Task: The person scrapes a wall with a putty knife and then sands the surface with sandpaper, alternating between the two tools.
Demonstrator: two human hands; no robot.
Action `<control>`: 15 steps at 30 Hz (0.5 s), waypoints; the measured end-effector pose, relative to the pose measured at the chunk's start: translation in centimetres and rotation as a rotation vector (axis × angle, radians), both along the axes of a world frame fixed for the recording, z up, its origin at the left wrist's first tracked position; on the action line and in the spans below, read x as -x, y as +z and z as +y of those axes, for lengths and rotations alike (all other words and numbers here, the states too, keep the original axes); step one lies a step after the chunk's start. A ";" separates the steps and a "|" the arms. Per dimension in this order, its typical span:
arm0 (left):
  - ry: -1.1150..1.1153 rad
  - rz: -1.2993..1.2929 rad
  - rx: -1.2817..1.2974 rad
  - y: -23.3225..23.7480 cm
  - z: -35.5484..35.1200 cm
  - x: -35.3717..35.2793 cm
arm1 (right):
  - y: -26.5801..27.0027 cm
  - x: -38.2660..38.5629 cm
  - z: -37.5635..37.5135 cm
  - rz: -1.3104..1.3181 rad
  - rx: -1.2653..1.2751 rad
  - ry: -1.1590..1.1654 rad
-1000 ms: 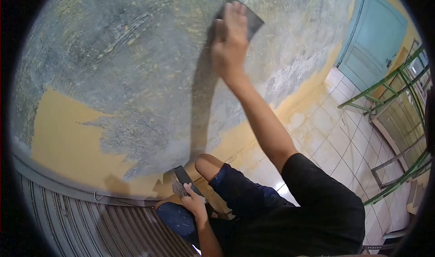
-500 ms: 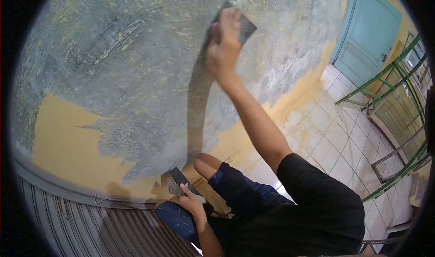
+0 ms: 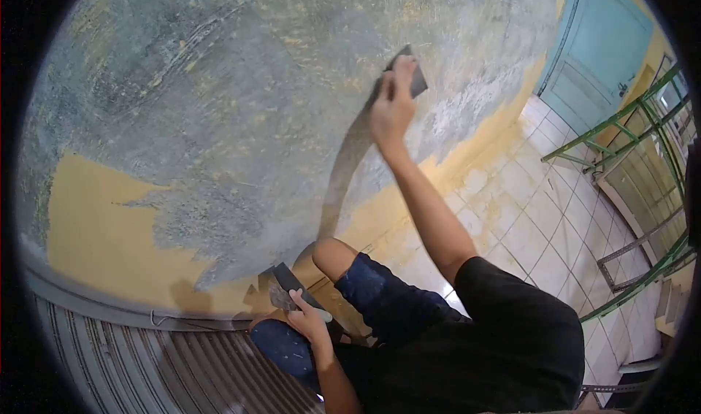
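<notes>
My right hand (image 3: 393,115) is closed on a dark, flat putty scraper (image 3: 418,83), which lies at the wall (image 3: 277,122) with its face partly covered by my fingers. The wall is streaked grey over yellow, with bare yellow paint along the bottom. Low down by my knee, my left hand (image 3: 308,322) is wrapped round a putty knife (image 3: 283,296) with a greyish, smeared blade and a pale handle end. A long dark flat piece (image 3: 292,282) sits right beside that blade; the fingers partly hide how the two are held.
A ribbed metal shutter (image 3: 146,355) runs along the lower left. Pale floor tiles (image 3: 540,231), smudged near the wall, spread to the right. Farther right stand a green metal frame (image 3: 642,115) and a blue door (image 3: 599,56). My bent knee (image 3: 334,257) is close to the wall.
My right hand has moved down and to the right along the wall with the scraper, which now appears narrower. My left hand stays nearly in place with its putty knife.
</notes>
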State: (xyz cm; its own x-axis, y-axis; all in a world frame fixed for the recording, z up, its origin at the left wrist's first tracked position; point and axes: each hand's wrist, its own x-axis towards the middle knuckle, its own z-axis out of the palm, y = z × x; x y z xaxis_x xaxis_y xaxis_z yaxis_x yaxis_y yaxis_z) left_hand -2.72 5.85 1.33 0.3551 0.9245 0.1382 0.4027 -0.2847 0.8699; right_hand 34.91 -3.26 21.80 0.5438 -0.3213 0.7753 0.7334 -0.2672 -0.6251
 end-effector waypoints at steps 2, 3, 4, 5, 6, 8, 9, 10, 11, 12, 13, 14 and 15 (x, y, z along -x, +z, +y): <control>-0.009 -0.017 0.024 -1.0 0.3 -0.6 | -1.9 3.2 2.8 -0.197 0.165 -0.034; -0.007 -0.010 0.024 -1.3 0.3 -0.9 | -3.3 4.5 2.7 -0.190 0.165 -0.032; -0.022 -0.007 0.036 -1.6 0.2 -1.4 | -5.1 5.8 2.4 -0.232 0.346 0.072; -0.040 -0.002 0.050 -1.7 -0.1 -1.4 | -6.4 6.5 2.0 -0.269 0.527 0.177; -0.043 0.002 0.051 -1.7 -0.4 -1.6 | -7.1 5.5 0.9 -0.265 0.529 0.175; -0.036 -0.015 0.030 -1.4 -0.5 -2.4 | -6.6 1.6 -1.3 -0.278 0.490 0.112; -0.050 -0.004 0.012 -0.7 -0.7 -2.5 | -3.9 0.2 -1.4 -0.256 0.340 0.084; -0.057 0.008 0.020 -1.3 -0.7 -2.2 | -0.8 -0.5 -1.8 -0.229 0.197 0.053; -0.068 0.008 0.073 -2.1 -0.5 -2.0 | 0.5 -0.5 -1.9 -0.218 0.208 0.049; -0.076 0.000 0.121 -2.5 -0.2 -2.1 | 1.8 -0.5 -1.2 -0.187 0.130 0.028; -0.078 -0.006 0.123 -2.8 -0.1 -2.2 | 2.7 -0.5 -0.1 -0.163 0.048 0.009; -0.071 0.007 0.085 -2.9 -0.1 -2.2 | 2.0 0.5 0.9 -0.204 0.097 0.012; -0.063 0.017 0.043 -2.9 0.0 -2.5 | 0.4 2.1 2.0 -0.247 0.140 0.015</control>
State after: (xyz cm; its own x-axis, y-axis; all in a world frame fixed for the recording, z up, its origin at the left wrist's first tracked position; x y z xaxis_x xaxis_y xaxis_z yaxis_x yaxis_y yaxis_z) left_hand -0.18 5.89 -1.58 0.4147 0.9053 0.0923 0.3996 -0.2723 0.8753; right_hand 32.79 -1.25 22.24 0.3368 -0.1945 0.9213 0.8635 -0.3263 -0.3846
